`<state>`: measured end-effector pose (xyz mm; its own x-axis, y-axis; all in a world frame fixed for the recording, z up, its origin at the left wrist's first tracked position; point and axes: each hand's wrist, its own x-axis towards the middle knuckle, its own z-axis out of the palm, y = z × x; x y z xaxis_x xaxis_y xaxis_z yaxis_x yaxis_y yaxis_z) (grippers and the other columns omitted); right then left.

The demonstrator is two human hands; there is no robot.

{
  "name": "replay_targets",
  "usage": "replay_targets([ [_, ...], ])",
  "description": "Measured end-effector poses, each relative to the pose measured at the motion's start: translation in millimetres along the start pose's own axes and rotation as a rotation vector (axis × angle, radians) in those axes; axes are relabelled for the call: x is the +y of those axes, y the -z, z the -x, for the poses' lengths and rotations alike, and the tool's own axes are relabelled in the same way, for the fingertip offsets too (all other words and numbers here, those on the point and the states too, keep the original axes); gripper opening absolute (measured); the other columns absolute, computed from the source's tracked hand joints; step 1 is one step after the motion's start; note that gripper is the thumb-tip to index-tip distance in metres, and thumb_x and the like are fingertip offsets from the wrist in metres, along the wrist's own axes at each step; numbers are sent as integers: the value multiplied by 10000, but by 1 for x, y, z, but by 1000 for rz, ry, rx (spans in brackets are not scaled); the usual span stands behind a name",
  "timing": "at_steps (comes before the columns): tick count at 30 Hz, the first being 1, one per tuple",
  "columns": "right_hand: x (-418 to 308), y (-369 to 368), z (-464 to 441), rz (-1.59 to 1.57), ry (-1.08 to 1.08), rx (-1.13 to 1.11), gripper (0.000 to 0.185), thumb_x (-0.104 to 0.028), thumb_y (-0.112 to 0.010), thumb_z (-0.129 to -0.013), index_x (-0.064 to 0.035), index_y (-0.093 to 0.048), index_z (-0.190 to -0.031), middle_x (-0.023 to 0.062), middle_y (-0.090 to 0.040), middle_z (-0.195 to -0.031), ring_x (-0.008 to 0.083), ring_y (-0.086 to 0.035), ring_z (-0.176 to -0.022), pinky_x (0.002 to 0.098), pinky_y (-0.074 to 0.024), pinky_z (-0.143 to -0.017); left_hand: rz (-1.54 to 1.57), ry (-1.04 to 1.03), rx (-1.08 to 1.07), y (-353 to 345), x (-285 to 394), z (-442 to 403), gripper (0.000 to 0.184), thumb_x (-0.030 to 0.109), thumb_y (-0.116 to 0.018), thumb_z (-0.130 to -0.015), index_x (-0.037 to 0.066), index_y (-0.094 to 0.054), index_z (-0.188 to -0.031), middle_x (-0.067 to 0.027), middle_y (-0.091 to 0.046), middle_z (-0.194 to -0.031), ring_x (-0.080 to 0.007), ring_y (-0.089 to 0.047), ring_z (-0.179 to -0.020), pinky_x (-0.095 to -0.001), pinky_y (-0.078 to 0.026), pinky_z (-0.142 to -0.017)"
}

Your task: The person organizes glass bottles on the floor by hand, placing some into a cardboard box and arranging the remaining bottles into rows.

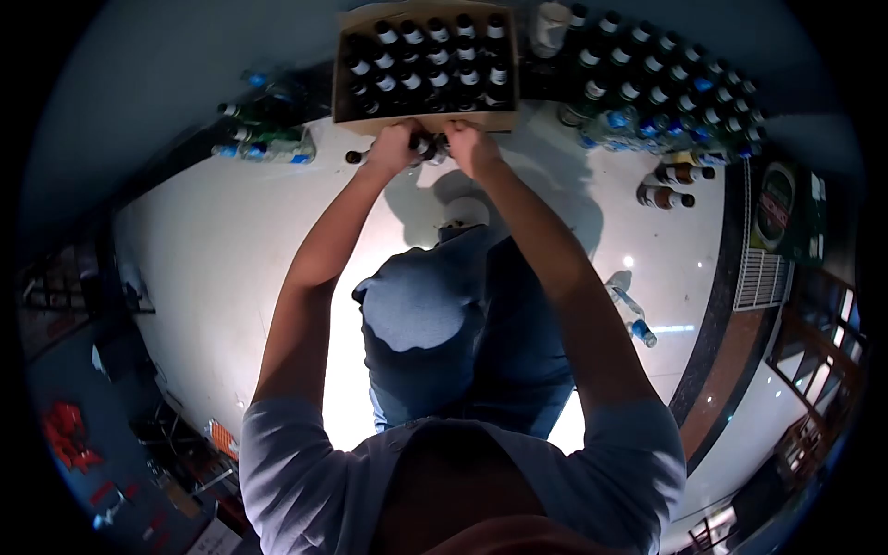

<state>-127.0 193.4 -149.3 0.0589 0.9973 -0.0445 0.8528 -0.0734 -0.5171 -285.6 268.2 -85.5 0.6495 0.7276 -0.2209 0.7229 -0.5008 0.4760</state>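
A cardboard box point(347, 118) holds rows of dark glass bottles point(437, 55) standing upright, with pale neck labels. At the box's near edge, my left hand point(393, 148) is closed with its fingertips at the cardboard flap. Just to its right, my right hand point(474, 148) is also closed at the same flap. Between and below the hands, dark and clear glass point(425, 148) shows, partly covered. A bottle neck point(355, 157) sticks out left of my left hand; the rest of it is hidden.
Several upright bottles point(657, 65) crowd the floor at right, beside a stack of clear plastic cups point(549, 28). Two brown bottles point(664, 197) lie nearby. More bottles point(268, 134) lie at left. A clear bottle point(641, 331) lies near my right leg. A green carton point(786, 213) stands far right.
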Motion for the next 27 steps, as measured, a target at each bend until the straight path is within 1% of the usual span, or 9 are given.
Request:
replay_targets([
  [5,2,-9,7,136,40,42,190,-75,-531,-796,-56,-543,-984,140,-656,-897,286,-656,-868,366,-539,-734,-74,-6,-20,-13,-16,-2,376,-5,-693,-633,81,-662,-998,-135,-662,-942,-313,-640,-903,-353,-511,-788],
  [7,-10,26,20,132,-38,-126,195,-71,-547,-783,-48,-545,-977,156,-659,-902,306,-660,-845,383,-544,-719,-34,-44,-55,-14,-25,-5,422,37,-739,-611,86,-659,-1022,-132,-662,-975,-308,-638,-926,-348,-501,-819],
  [13,20,90,55,-4,58,57,150,-178,-559,-835,-91,-662,-901,153,-670,-796,308,-671,-759,417,-543,-667,-327,80,-418,62,65,-3,486,243,-792,-611,-14,-638,-993,-217,-655,-964,-348,-627,-935,-382,-500,-806],
  [15,43,111,75,-11,-115,327,152,-244,-578,-854,-116,-656,-874,117,-649,-690,317,-645,-624,425,-526,-587,-383,11,-292,76,123,-6,447,251,-781,-648,-21,-631,-969,-217,-653,-949,-354,-626,-918,-401,-498,-797],
  [17,70,142,104,-62,-148,817,192,-295,-578,-873,-120,-632,-815,88,-623,-622,328,-598,-512,446,-487,-514,-345,-203,-171,72,173,-16,397,233,-752,-697,-19,-617,-972,-222,-648,-932,-363,-619,-919,-427,-497,-783],
  [19,107,172,133,-95,-499,880,197,-276,-567,-883,-101,-614,-806,122,-624,-667,344,-606,-586,456,-474,-538,-138,-433,-242,55,225,-35,423,227,-729,-719,-10,-612,-1049,-218,-652,-929,-358,-630,-902,-411,-503,-775],
  [21,151,195,158,5,-665,1243,168,-228,-546,-891,-87,-618,-835,163,-615,-701,360,-614,-696,469,-473,-607,119,-727,-314,10,266,-64,482,276,-731,-754,22,-587,-1138,-158,-658,-921,-254,-645,-811,-350,-507,-709],
  [23,205,209,185,-124,-851,1308,161,-214,-577,-853,-85,-615,-941,187,-629,-866,374,-600,-810,465,-475,-702,117,-862,-418,-53,312,-91,538,283,-741,-740,19,-557,-1172,-153,-643,-961,-258,-642,-847,-339,-513,-738],
  [27,268,217,213,92,-949,1009,346,-229,-618,-804,-113,-585,-1129,211,-589,-1121,375,-590,-969,455,-479,-826,183,-987,-388,-187,378,-119,742,315,-810,-607,0,-479,-1191,-242,-487,-1192,-402,-513,-1090,-388,-436,-949],
])
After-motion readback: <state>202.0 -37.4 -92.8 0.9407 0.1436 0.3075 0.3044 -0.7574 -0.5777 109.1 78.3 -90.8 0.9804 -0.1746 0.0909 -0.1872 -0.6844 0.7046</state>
